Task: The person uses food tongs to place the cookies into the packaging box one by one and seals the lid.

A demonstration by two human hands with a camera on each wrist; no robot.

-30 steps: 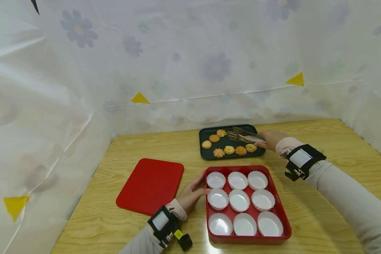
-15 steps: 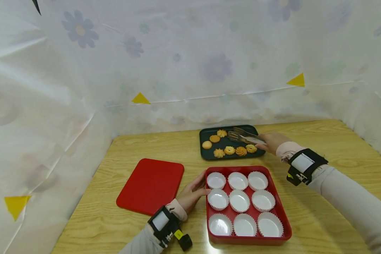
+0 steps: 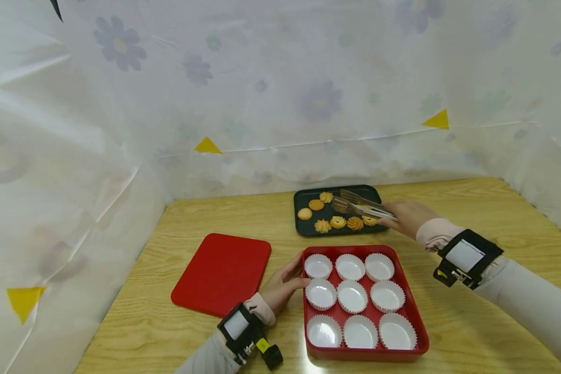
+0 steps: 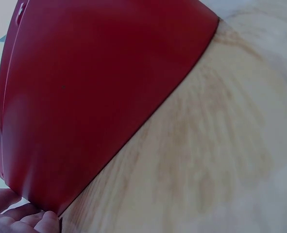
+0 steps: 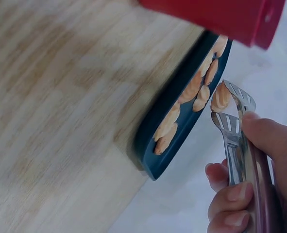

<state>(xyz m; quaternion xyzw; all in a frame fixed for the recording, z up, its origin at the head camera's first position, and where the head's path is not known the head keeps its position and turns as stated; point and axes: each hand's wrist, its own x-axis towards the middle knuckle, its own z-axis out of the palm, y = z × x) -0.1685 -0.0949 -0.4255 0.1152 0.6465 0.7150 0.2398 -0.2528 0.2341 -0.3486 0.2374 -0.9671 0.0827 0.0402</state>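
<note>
My right hand [image 3: 409, 215] grips metal tongs [image 5: 245, 150] over the far part of a dark green tray [image 3: 304, 226]. In the right wrist view, a golden cookie [image 5: 220, 97] sits between the slotted ends of the tongs, apart from the tray. Several other cookies [image 3: 338, 221] lie on the tray. At the near centre stands a red square box [image 3: 355, 354], with rows of white fluted paper cups [image 3: 352, 295] inside. My left hand [image 3: 282, 288] holds its left wall near the far corner, thumb over the rim and fingers along the outside.
A flat red lid [image 3: 223, 274] lies on the wooden table [image 3: 135, 311] left of the box. Behind the tray hangs a pale flowered sheet [image 3: 271, 93], which also closes off the sides.
My right hand and the tongs have risen a little from the tray and shifted slightly right and towards me. The left hand and the box have stayed put.
</note>
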